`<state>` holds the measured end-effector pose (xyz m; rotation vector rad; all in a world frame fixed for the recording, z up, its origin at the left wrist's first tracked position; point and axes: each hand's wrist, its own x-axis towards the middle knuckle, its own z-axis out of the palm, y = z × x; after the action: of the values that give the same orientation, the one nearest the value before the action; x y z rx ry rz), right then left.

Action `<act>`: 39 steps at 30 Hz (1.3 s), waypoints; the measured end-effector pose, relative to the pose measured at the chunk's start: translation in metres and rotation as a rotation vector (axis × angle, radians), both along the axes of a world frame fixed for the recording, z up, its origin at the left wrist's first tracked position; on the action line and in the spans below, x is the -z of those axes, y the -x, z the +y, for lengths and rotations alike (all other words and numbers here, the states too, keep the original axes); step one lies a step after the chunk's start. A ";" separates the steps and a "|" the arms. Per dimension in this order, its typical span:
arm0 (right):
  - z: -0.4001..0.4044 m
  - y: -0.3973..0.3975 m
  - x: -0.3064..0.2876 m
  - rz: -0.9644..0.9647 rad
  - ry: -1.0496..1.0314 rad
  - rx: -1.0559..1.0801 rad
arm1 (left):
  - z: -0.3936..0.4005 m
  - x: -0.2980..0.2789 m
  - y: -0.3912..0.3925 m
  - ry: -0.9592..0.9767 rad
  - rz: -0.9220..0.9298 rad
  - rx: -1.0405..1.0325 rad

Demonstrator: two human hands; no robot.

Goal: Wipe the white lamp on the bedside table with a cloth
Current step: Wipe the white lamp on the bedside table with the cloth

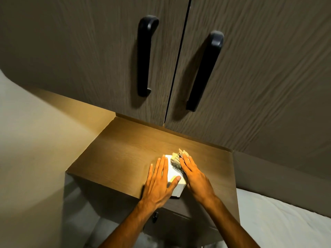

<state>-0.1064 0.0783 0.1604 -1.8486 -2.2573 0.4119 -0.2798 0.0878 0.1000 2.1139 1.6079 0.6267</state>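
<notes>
The white lamp [174,178] is a small glowing box-shaped block standing near the front edge of the wooden bedside table [116,158]. My left hand [159,181] lies flat against its left side, with the thumb over the lamp's top front. My right hand [193,178] presses a crumpled grey-beige cloth [176,161] onto the lamp's top right, fingers stretched over the cloth. A bunch of the cloth sticks out past my fingertips. Most of the lamp's right side is hidden by my hand.
Two dark wooden cabinet doors with long black handles [143,56] [204,70] rise right behind the table. A pale wall [35,140] is at the left. A white bed sheet [286,221] lies at the lower right. A drawer knob [155,216] shows below the tabletop.
</notes>
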 end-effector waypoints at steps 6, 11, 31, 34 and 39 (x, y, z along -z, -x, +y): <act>-0.020 0.000 0.013 0.083 -0.005 -0.001 | 0.001 0.003 0.002 -0.021 0.044 0.015; 0.009 0.006 -0.004 0.046 0.017 -0.011 | -0.001 0.003 0.001 -0.026 0.046 0.012; -0.035 0.005 0.018 -0.039 -0.040 -0.016 | 0.002 0.007 0.005 -0.008 0.032 0.046; -0.009 0.015 0.009 -0.087 -0.032 -0.051 | 0.003 0.008 0.005 -0.005 0.069 0.058; 0.005 0.003 0.000 -0.087 -0.018 -0.007 | 0.004 0.008 0.003 0.018 0.119 0.092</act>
<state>-0.1091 0.0835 0.1603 -1.8848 -2.3162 0.3165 -0.2829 0.0922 0.0920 2.2347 1.5600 0.4631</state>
